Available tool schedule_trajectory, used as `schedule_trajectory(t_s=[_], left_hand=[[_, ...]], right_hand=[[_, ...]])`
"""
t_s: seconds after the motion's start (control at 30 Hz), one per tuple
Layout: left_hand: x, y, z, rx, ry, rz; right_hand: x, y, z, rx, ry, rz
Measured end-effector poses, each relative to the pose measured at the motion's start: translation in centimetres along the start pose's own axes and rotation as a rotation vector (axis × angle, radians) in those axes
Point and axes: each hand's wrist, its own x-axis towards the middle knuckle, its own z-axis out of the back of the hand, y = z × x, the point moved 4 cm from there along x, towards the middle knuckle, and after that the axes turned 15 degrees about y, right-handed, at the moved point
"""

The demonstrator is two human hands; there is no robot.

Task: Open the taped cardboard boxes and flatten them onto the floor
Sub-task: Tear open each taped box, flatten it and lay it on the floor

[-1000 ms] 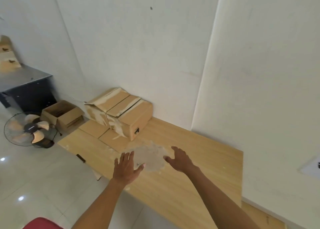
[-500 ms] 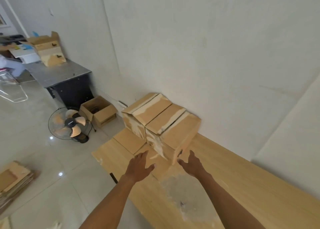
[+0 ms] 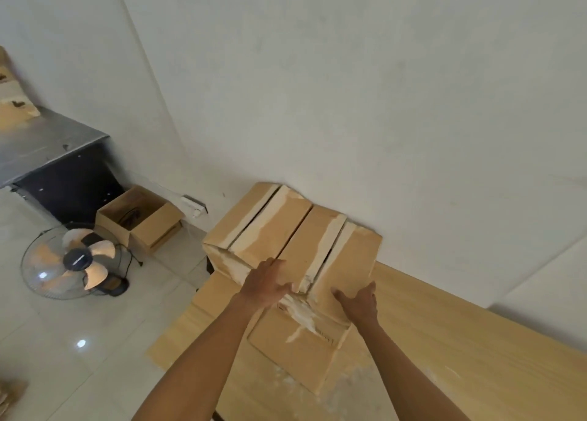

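Two taped boxes stand touching at centre frame on the wooden table, backed against the wall: the left box and the right box.

Both hands are on the right box. The left hand lies on its top near the front edge, fingers straight, clasping nothing. The right hand rests spread against the right-hand top flap, thumb raised, likewise holding nothing. The top seam between the hands shows a dark gap, and the tape there looks ragged and partly torn.

Judged stage: opening not yet done; no flap is raised.

Hazards noted:
- The left box sits near the table's left end. A pull on the right box could drag it along and tip it off, towards the fan and the open carton on the floor at lower left.
- Remaining tape may hold unevenly, so a hard lift could rip the flap rather than free it.
- With flat palms and no firm clasp, the box could slide forward off the table.
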Motion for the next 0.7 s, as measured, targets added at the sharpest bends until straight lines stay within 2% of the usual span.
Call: schedule_trajectory(t_s=[0.1, 0.23, 0.47, 0.53, 0.63, 0.7], left_hand=[[3.2, 1.1, 1.9, 0.074, 0.043, -0.057], [6.4, 1.1, 3.1, 0.175, 0.059, -0.128], [8.7, -1.2, 1.2, 0.28, 0.107, -0.199], [8.3, -1.9, 0.2, 0.261, 0.12, -0.216], [7.8, -3.6, -2.0, 0.165, 0.249, -0.271], [7.8, -5.0, -3.5, 0.128, 0.279, -0.295]], right_hand=[[0.8, -0.3, -1.0, -0.004, 0.013, -0.077], [0.2, -1.1, -0.6, 0.055, -0.062, -0.106], [-2.6, -3.7, 1.3, 0.106, -0.139, -0.174], [-3.2, -4.8, 2.5, 0.104, -0.153, -0.196], [-4.3, -6.5, 3.9, 0.117, -0.167, -0.227], [-5.2, -7.7, 4.9, 0.125, -0.179, -0.247]])
